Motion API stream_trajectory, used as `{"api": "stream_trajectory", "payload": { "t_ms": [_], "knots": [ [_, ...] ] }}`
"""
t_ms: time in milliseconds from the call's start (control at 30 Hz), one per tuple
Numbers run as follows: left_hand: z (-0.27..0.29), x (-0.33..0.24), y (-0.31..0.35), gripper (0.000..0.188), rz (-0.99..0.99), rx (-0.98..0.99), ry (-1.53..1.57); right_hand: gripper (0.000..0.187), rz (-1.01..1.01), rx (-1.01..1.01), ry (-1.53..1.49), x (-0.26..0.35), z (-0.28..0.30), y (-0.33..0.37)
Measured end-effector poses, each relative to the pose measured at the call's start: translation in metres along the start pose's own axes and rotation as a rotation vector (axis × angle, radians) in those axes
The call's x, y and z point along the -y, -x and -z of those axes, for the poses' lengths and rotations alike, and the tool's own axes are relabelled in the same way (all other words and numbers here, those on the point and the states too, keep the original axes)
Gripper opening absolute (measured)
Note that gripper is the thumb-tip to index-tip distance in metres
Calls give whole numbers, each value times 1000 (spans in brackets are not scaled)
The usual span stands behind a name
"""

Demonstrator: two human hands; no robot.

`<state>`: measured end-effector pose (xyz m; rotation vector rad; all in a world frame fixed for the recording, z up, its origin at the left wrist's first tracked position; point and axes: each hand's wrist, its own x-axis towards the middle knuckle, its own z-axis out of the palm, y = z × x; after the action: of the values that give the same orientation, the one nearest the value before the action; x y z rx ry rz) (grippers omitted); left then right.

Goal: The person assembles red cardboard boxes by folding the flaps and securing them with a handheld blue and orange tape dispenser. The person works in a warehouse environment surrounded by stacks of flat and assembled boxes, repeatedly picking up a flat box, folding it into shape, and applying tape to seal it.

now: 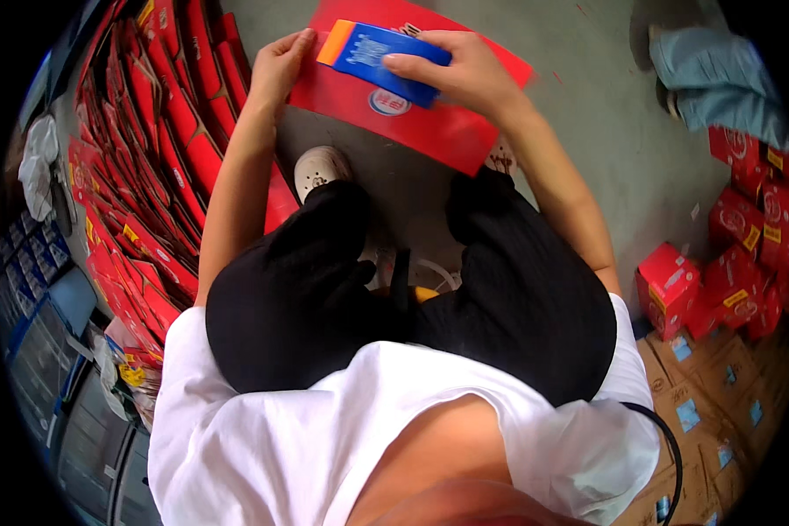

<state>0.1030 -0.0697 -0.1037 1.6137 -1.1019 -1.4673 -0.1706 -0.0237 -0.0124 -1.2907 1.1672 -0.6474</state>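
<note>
My left hand [279, 68] is closed at the left edge of a flat red printed sheet [447, 140], its thumb and fingers pinching that edge. The sheet, which looks like a flattened carton, is raised over the floor in front of my feet and slightly blurred. Above its surface, my right hand [466, 72] grips a small blue box with an orange end [368, 54]. The thumb lies across the box's face and the fingers wrap its far side. Whether the box touches the sheet cannot be made out.
On my left stands a long row of folded red cartons [149, 149]. Red boxes [736, 263] are piled at the right, beside brown cardboard [701, 386] with blue patches. Another person's light blue trouser legs [719, 79] are at the far right. Blue packs [31, 259] sit at the far left.
</note>
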Motion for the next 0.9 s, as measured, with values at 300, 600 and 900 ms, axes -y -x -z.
{"api": "stream_trajectory", "payload": {
  "t_ms": [300, 600, 900],
  "knots": [
    [4, -8, 2, 40, -6, -35, -75, 34, -288, -158, 187, -65, 127, 188],
    [-157, -11, 70, 111, -860, 51, -1240, 54, -346, -316, 685, -39, 68, 141],
    [-29, 0, -7, 87, -693, -415, -1071, 43, -423, -433, 545, -85, 48, 155]
  ]
}}
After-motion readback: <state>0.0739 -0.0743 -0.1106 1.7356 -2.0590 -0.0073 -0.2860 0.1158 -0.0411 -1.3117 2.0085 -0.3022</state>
